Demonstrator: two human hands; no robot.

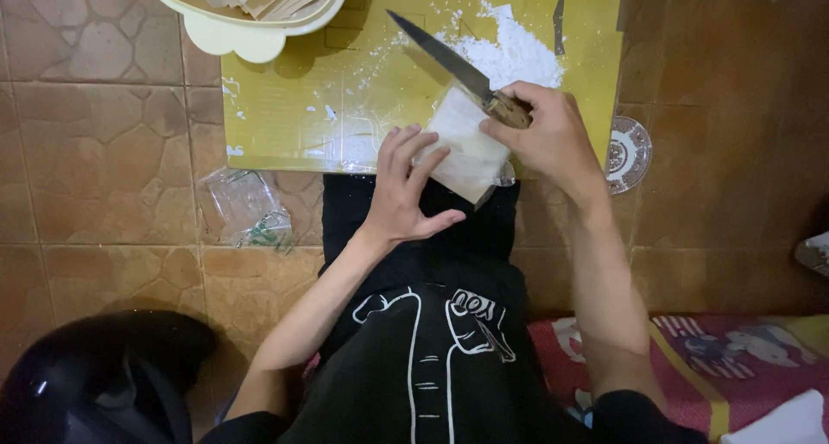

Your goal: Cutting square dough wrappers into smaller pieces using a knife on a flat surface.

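Right hand (pixel 553 137) closed round knife (pixel 449 60) handle, blade angled toward board's (pixel 285 124) far side. Left hand (pixel 406 185) open, fingers flat on white block (pixel 466 150) in clear wrap at board's near edge. Block looked whole, uncut. White powder (pixel 514 55) already lay near far right corner; bowl (pixel 250 25) of strips overlapped far left corner.

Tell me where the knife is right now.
In the head view, the knife is in the right hand, blade slanting up-left over the yellow board, beside the white powder.
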